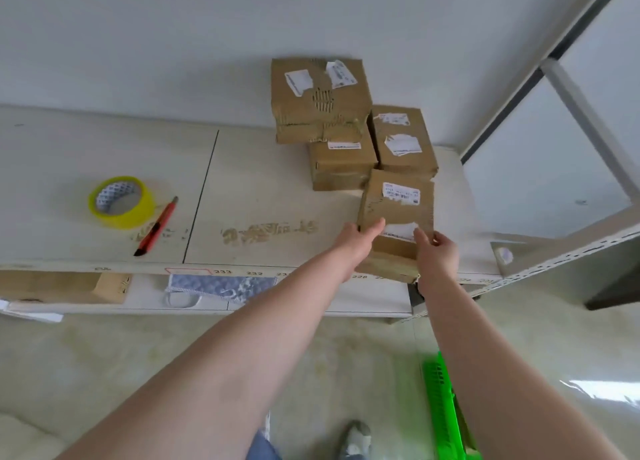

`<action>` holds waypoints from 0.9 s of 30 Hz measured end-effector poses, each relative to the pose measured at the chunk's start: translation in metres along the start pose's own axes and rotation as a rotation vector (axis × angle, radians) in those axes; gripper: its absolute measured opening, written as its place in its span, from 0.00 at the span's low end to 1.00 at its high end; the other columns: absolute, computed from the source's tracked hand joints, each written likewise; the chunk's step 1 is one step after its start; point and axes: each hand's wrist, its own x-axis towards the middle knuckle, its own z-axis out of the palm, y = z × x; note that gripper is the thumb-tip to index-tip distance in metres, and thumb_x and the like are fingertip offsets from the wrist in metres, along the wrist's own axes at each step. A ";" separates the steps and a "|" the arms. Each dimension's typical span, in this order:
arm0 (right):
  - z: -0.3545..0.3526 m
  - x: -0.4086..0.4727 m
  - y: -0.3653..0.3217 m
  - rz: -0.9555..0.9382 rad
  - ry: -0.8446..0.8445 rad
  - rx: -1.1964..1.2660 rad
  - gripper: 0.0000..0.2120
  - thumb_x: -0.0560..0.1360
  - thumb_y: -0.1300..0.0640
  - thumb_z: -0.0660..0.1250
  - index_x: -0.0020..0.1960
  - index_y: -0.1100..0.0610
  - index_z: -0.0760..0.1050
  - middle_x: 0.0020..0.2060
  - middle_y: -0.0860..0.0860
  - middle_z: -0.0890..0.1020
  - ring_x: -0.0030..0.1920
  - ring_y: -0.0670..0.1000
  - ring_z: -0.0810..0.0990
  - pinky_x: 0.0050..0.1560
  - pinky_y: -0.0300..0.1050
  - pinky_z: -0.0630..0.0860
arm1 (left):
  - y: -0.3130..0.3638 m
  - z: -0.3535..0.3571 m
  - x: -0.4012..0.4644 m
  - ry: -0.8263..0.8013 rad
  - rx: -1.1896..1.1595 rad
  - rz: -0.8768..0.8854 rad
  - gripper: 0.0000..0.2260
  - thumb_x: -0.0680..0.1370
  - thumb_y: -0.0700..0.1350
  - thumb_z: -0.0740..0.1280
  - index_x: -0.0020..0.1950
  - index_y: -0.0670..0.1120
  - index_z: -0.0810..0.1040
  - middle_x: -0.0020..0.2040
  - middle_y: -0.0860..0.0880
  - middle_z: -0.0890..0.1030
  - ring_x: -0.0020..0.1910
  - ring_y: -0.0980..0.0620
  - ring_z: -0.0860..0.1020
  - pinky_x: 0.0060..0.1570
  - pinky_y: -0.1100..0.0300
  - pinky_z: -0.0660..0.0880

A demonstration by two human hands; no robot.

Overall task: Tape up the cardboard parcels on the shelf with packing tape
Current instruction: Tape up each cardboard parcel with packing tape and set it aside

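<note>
— Two hands on the front parcel (394, 224); it sits at the shelf (277, 189) front edge, three parcels (346, 127) stacked just behind it.

— Fingers?

— Left hand (360, 239) and right hand (437, 251) both grip its near corners. Bare shelf lies left of it, toward the tape roll (121, 203) and knife (156, 227).

So the count: four cardboard parcels on the shelf (263, 182), namely the front parcel (398, 206), the right parcel (403, 141), the middle parcel (341, 163) and the top parcel (320, 96). One tape roll (121, 201), one box cutter (156, 227). Underneath, one face mask (221, 286) and what looks like one more box (62, 286), though it's half hidden. Plus one green crate (446, 414).
</note>
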 end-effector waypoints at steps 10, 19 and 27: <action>0.050 -0.115 -0.043 -0.290 -0.115 0.283 0.06 0.72 0.42 0.69 0.47 0.42 0.80 0.53 0.44 0.74 0.60 0.53 0.74 0.63 0.57 0.73 | -0.035 -0.121 -0.039 0.295 -0.319 0.043 0.28 0.75 0.60 0.70 0.65 0.42 0.73 0.54 0.45 0.83 0.50 0.46 0.83 0.53 0.49 0.80; 0.110 -0.163 -0.110 0.136 -1.026 0.355 0.25 0.69 0.47 0.74 0.63 0.54 0.75 0.52 0.54 0.86 0.52 0.56 0.85 0.55 0.57 0.81 | -0.041 -0.227 -0.108 0.133 -0.632 0.177 0.16 0.81 0.52 0.59 0.61 0.49 0.82 0.51 0.50 0.86 0.49 0.54 0.84 0.60 0.49 0.76; 0.164 -0.203 -0.130 -0.226 -0.921 0.340 0.22 0.77 0.53 0.70 0.68 0.50 0.69 0.55 0.49 0.83 0.51 0.49 0.84 0.53 0.50 0.82 | -0.001 -0.286 -0.119 0.273 -0.320 0.366 0.39 0.66 0.75 0.66 0.69 0.52 0.75 0.64 0.54 0.80 0.63 0.56 0.78 0.65 0.52 0.73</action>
